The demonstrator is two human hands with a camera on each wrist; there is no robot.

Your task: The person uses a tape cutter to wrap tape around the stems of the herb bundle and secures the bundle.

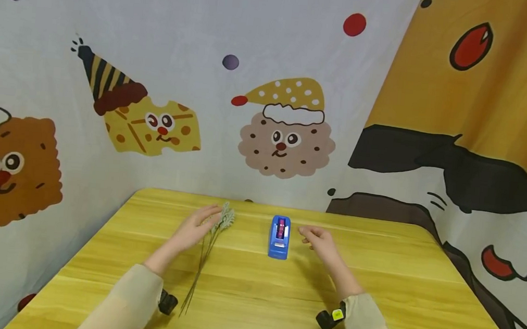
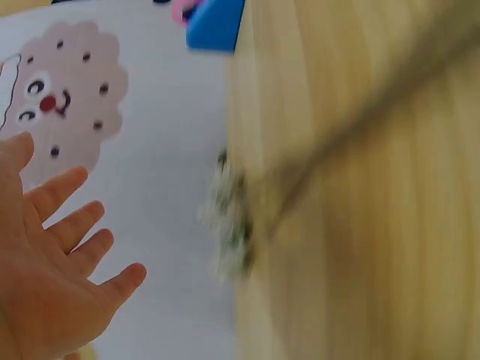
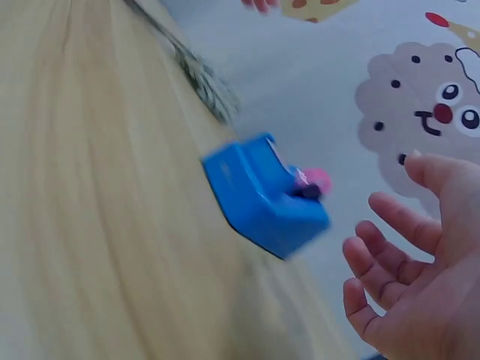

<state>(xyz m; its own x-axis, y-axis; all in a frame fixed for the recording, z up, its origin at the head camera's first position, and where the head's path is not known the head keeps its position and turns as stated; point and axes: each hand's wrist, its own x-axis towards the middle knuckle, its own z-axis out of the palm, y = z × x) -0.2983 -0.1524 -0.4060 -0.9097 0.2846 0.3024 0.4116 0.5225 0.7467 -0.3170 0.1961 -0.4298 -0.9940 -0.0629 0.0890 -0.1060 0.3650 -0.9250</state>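
A blue tape dispenser (image 1: 279,237) with a pink roll stands on the wooden table, between the two hands. Left of it lies a bunch of thin stems with pale green flower heads (image 1: 225,218), their stalks running toward the near edge. My left hand (image 1: 198,226) hovers by the flower heads; in the left wrist view its fingers (image 2: 75,225) are spread, with nothing in them. Just right of the dispenser is my right hand (image 1: 321,243), raised over the table. The right wrist view shows its fingers (image 3: 375,262) loosely bent and holding nothing, apart from the dispenser.
A yellow wood-grain table (image 1: 242,298) extends under both arms. Behind it hangs a white cloth (image 1: 185,37) printed with cartoon food. Both wrists wear small black cameras, one under the left sleeve (image 1: 127,299), one under the right sleeve (image 1: 374,325).
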